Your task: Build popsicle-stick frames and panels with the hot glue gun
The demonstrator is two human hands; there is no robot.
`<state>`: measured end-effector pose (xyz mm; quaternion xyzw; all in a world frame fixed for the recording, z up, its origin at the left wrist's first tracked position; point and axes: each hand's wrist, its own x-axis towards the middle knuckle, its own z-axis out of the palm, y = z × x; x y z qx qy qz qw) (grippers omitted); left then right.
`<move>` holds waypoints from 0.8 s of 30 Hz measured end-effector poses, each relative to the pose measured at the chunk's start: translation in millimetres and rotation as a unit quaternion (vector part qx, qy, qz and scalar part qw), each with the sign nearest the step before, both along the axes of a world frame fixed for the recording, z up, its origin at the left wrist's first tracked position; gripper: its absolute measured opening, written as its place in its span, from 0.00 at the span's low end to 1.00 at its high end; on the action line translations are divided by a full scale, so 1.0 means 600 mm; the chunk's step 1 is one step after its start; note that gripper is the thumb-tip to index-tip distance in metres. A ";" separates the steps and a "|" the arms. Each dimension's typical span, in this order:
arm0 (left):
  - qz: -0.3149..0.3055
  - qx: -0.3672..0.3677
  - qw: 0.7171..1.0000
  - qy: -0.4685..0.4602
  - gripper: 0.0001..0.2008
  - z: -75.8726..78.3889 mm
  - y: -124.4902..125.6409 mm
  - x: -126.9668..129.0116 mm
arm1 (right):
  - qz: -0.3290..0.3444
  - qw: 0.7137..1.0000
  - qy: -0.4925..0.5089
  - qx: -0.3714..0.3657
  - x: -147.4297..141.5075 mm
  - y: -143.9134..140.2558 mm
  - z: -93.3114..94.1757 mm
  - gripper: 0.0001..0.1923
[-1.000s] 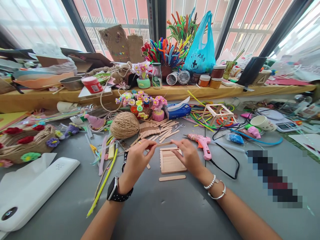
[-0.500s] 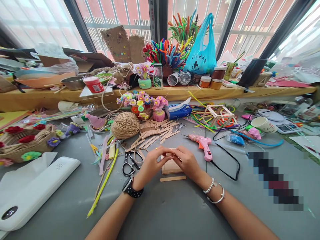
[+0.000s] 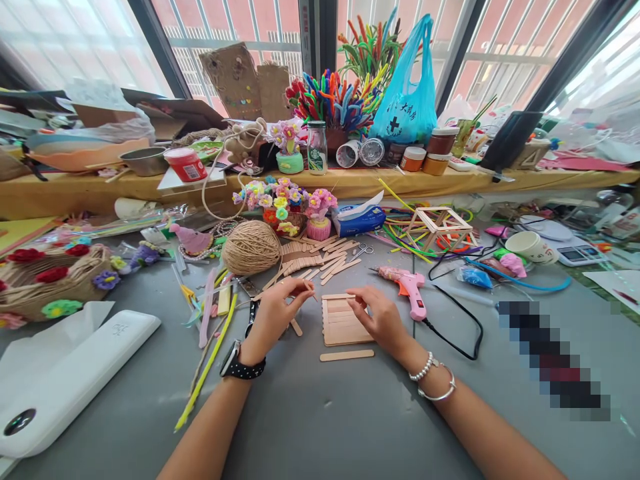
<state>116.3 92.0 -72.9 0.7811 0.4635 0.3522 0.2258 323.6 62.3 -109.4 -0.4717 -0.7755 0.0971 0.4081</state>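
Note:
A panel of flat wooden craft sticks (image 3: 345, 327) lies on the grey table between my hands, with one stick along its far edge. My right hand (image 3: 377, 317) is over the panel's right side, fingers loosely curled, a small gap showing between thumb and fingertips. To the left of the panel, my left hand (image 3: 280, 310) is raised with thumb and fingers pinched together; a thin sliver shows at the tips, too small to name. A single craft stick (image 3: 347, 356) lies in front of the panel. Black-handled scissors (image 3: 251, 319) are partly hidden behind my left hand.
A pink glue gun (image 3: 407, 287) with a black cord lies right of the panel. Behind are loose craft sticks (image 3: 340, 263), a twine ball (image 3: 251, 247) and a stick frame (image 3: 440, 227). A white power bank (image 3: 95, 380) lies at left.
My hands were together above the panel's far edge; now they are apart. My left hand has moved left, uncovering more of the panel, while my right hand stays over its right side.

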 end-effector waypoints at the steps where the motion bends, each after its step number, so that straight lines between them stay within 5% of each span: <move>1: 0.006 0.002 1.000 0.020 0.07 -0.003 0.003 -0.002 | -0.003 1.000 0.004 -0.001 0.000 0.000 -0.001 0.11; 24: -0.006 0.016 1.000 0.023 0.06 -0.018 0.011 0.020 | -0.040 0.999 -0.012 -0.012 0.025 0.015 -0.008 0.10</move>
